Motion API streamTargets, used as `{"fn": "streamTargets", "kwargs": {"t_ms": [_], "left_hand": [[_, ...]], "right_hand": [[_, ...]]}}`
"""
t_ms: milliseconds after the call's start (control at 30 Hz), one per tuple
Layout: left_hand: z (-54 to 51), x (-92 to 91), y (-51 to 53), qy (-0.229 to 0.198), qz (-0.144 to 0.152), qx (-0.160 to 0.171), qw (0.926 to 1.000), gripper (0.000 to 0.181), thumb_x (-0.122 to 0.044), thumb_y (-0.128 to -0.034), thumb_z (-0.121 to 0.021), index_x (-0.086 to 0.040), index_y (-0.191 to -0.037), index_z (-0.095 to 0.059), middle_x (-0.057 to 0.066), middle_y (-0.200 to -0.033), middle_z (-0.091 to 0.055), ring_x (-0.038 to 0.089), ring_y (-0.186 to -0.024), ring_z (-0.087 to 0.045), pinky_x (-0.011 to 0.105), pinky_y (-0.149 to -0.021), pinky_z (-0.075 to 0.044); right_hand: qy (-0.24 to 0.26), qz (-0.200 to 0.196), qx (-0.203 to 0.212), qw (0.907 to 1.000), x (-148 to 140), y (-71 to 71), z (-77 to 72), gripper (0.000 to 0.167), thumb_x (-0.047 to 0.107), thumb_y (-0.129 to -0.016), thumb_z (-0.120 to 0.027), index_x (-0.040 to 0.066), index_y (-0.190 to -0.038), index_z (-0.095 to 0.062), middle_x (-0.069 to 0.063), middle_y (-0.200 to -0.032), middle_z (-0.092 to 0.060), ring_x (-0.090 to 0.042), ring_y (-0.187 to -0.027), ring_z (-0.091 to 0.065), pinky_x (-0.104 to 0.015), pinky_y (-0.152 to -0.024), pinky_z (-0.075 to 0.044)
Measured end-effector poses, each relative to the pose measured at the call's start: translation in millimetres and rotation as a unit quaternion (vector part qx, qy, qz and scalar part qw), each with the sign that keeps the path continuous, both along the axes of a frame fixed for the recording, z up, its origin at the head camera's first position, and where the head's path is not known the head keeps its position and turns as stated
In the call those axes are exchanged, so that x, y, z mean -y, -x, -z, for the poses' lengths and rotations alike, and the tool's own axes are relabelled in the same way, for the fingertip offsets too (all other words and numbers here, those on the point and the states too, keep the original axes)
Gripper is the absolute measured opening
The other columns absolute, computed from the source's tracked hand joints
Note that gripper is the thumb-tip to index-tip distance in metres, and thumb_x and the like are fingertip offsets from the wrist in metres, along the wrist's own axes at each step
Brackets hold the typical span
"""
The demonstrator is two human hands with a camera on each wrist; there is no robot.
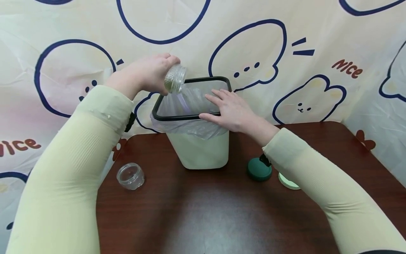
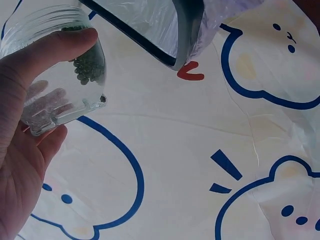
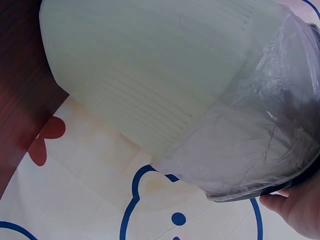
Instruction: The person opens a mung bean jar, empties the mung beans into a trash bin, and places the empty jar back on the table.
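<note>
My left hand (image 1: 150, 73) grips a clear glass jar (image 1: 175, 79), tilted with its mouth toward the opening of a pale green trash bin (image 1: 203, 150). In the left wrist view, small dark green beads (image 2: 89, 69) lie inside the jar along its side, under the thumb. A translucent plastic bag (image 1: 193, 127) lines the bin and hangs over its outside, below a black rim (image 1: 177, 117). With fingers spread and nearly straight, my right hand (image 1: 234, 112) rests on the rim's right side. The right wrist view shows its thumb at the rim's edge.
A second clear jar (image 1: 130, 176), lidless, stands on the dark wooden table (image 1: 203, 211) at the left. To the right lie a dark green lid (image 1: 259, 169) and a light green lid (image 1: 288, 182), partly behind the right sleeve. A printed cloth (image 1: 253, 42) hangs behind the bin.
</note>
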State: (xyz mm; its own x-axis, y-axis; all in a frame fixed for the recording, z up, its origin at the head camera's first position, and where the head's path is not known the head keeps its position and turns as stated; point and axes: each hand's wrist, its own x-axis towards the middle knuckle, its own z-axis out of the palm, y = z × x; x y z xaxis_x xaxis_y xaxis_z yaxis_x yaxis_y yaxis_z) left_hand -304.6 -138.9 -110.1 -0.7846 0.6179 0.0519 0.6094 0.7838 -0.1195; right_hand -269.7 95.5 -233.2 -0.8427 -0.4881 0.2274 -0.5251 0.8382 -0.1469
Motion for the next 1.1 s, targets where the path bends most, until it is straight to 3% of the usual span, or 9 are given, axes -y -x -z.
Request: {"fn": "streamTargets", "kwargs": {"t_ms": [300, 467, 567, 700, 867, 1100], "left_hand": [[-5.2, -0.8, -3.2, 0.015, 0.001, 0.005, 0.9999, 0.088, -0.002, -0.0666, -0.082, 0.003, -0.141, -0.035, 0.027, -0.132, -0.045, 0.043, -0.115, -0.045, 0.059, -0.098, -0.039], [-12.3, -2.5, -6.1, -0.007, 0.015, -0.035, 0.9992, 0.089, -0.004, -0.0640, -0.083, 0.002, -0.140, -0.037, 0.026, -0.131, -0.046, 0.044, -0.114, -0.047, 0.059, -0.097, -0.040], [-8.7, -4.4, -5.7, 0.018, 0.017, -0.038, 0.9990, 0.087, -0.006, -0.0659, -0.083, 0.000, -0.140, -0.038, 0.026, -0.133, -0.046, 0.043, -0.115, -0.047, 0.059, -0.098, -0.039], [2.3, -5.4, -1.7, 0.050, 0.017, -0.012, 0.9985, 0.083, -0.001, -0.0678, -0.081, -0.001, -0.139, -0.038, 0.025, -0.131, -0.047, 0.042, -0.115, -0.046, 0.057, -0.099, -0.039], [7.4, -4.8, 1.7, 0.047, 0.017, -0.007, 0.9987, 0.081, 0.002, -0.0678, -0.080, -0.001, -0.138, -0.039, 0.023, -0.127, -0.047, 0.041, -0.111, -0.047, 0.056, -0.096, -0.041], [4.5, -4.2, -0.5, 0.032, 0.013, 0.002, 0.9994, 0.083, 0.002, -0.0681, -0.078, 0.000, -0.139, -0.037, 0.026, -0.133, -0.044, 0.042, -0.113, -0.046, 0.058, -0.096, -0.041]], "right_hand": [[0.001, 0.000, 0.003, 1.0000, -1, -0.7, -0.1, 0.078, 0.067, -0.092, -0.043, 0.019, -0.153, -0.033, -0.010, -0.158, -0.024, -0.030, -0.145, -0.017, -0.048, -0.115, -0.013], [0.005, -0.003, 0.000, 1.0000, -2, -0.8, 0.6, 0.077, 0.066, -0.092, -0.043, 0.019, -0.152, -0.034, -0.009, -0.158, -0.024, -0.030, -0.145, -0.017, -0.048, -0.115, -0.013], [0.007, -0.004, -0.005, 1.0000, -2, -0.5, 1.1, 0.077, 0.066, -0.092, -0.043, 0.018, -0.152, -0.035, -0.009, -0.158, -0.025, -0.030, -0.145, -0.018, -0.048, -0.115, -0.013], [0.006, -0.003, -0.003, 1.0000, -2, -0.2, 1.7, 0.078, 0.067, -0.092, -0.043, 0.018, -0.152, -0.034, -0.010, -0.158, -0.024, -0.029, -0.145, -0.018, -0.047, -0.115, -0.013], [0.009, -0.003, 0.000, 1.0000, -2, -0.2, 2.0, 0.078, 0.067, -0.092, -0.043, 0.018, -0.152, -0.034, -0.010, -0.158, -0.024, -0.030, -0.145, -0.018, -0.048, -0.115, -0.012], [0.010, -0.005, -0.006, 0.9999, -1, -0.2, 2.0, 0.078, 0.067, -0.092, -0.044, 0.018, -0.151, -0.036, -0.010, -0.157, -0.026, -0.030, -0.144, -0.019, -0.047, -0.115, -0.013]]}}
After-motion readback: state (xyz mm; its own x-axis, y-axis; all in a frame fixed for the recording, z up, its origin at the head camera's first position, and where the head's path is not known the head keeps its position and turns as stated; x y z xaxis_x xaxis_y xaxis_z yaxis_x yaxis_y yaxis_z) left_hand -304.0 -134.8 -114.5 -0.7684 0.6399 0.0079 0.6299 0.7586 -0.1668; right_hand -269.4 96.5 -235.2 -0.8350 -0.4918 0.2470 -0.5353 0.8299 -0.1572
